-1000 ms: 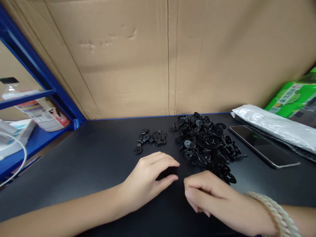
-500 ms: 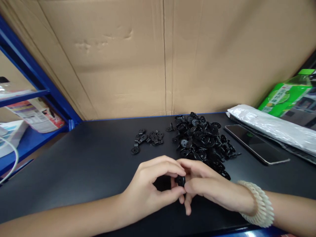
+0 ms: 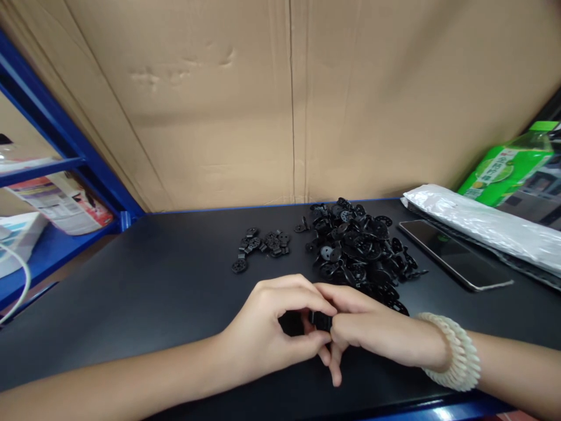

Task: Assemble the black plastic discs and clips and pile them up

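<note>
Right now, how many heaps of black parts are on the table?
2: a small heap and, right of it, a big heap beside the phone. The left hand and right hand pinch one more part; others may be hidden.

**Cardboard-backed workbench, phone at the side**

A creased cardboard wall (image 3: 219, 117) rises behind a black table (image 3: 144, 286). To the right, a dark-screened phone (image 3: 453, 254) lies just beside a silvery plastic bag (image 3: 477, 225), with a green packet (image 3: 504, 166) behind it. To the left, a blue shelf frame (image 3: 65, 137) holds a printed sheet (image 3: 61, 202).
</note>
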The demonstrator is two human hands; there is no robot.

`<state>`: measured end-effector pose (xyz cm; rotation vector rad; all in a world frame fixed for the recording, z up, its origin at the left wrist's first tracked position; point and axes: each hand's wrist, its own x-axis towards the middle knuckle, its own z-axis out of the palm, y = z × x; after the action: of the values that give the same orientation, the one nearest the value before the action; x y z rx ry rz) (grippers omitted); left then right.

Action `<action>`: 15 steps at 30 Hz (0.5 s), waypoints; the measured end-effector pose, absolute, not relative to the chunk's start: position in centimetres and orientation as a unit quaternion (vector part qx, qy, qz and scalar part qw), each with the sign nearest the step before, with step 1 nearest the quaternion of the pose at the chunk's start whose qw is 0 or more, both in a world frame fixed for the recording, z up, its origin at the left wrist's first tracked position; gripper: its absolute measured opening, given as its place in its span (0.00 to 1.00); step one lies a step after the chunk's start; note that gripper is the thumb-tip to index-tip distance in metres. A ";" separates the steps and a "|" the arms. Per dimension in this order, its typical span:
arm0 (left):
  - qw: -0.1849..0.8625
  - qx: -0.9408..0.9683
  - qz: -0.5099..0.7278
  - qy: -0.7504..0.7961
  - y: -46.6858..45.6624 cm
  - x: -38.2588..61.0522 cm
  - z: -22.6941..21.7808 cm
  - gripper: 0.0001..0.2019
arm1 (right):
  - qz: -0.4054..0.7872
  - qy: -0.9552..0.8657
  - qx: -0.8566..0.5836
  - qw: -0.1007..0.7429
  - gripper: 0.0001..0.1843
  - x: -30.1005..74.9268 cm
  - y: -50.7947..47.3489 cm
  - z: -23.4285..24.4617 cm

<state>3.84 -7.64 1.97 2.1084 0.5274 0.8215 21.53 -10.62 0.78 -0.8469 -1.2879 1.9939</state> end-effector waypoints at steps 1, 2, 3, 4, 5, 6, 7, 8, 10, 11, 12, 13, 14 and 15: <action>0.407 0.829 0.320 0.210 -7.6 3.9 1.9 0.12 | 0.763 -0.473 -0.316 0.307 0.16 21.6 -10.6 0.7; 0.414 0.826 0.317 0.214 -7.6 4.0 1.8 0.12 | 0.773 -0.459 -0.313 0.307 0.16 21.6 -10.6 0.6; 0.418 0.823 0.318 0.218 -7.6 4.0 1.8 0.12 | 0.780 -0.446 -0.312 0.307 0.17 21.6 -10.6 0.6; 0.419 0.819 0.322 0.224 -7.6 4.1 1.7 0.13 | 0.785 -0.437 -0.314 0.307 0.17 21.6 -10.6 0.6; 0.418 0.815 0.328 0.229 -7.6 4.2 1.5 0.12 | 0.787 -0.430 -0.319 0.307 0.17 21.5 -10.6 0.6; 0.418 0.811 0.335 0.233 -7.6 4.3 1.4 0.12 | 0.785 -0.427 -0.326 0.307 0.17 21.5 -10.6 0.7; 0.419 0.808 0.340 0.235 -7.6 4.4 1.3 0.12 | 0.784 -0.425 -0.333 0.307 0.17 21.4 -10.7 0.8; 0.420 0.806 0.345 0.236 -7.6 4.4 1.2 0.12 | 0.782 -0.424 -0.340 0.305 0.17 21.4 -10.7 0.9; 0.433 0.790 0.356 0.248 -7.5 4.5 1.1 0.11 | 0.773 -0.432 -0.351 0.304 0.18 21.3 -10.8 1.1; 0.447 0.774 0.361 0.264 -7.5 4.4 1.0 0.09 | 0.766 -0.440 -0.355 0.307 0.19 21.2 -10.9 1.1; 0.464 0.754 0.366 0.286 -7.4 4.4 1.0 0.07 | 0.758 -0.449 -0.358 0.309 0.20 21.2 -10.9 1.1; 0.483 0.731 0.370 0.309 -7.4 4.3 1.0 0.05 | 0.752 -0.455 -0.359 0.314 0.21 21.3 -11.0 1.1; 0.501 0.710 0.369 0.330 -7.3 4.2 1.0 0.04 | 0.749 -0.459 -0.357 0.317 0.22 21.3 -11.1 1.1; 0.516 0.693 0.367 0.343 -7.2 4.1 0.9 0.03 | 0.748 -0.463 -0.354 0.318 0.23 21.4 -11.1 1.0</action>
<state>4.07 -7.19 0.93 1.6651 0.8244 0.8821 21.39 -11.12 1.02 -0.9306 -1.2191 1.9669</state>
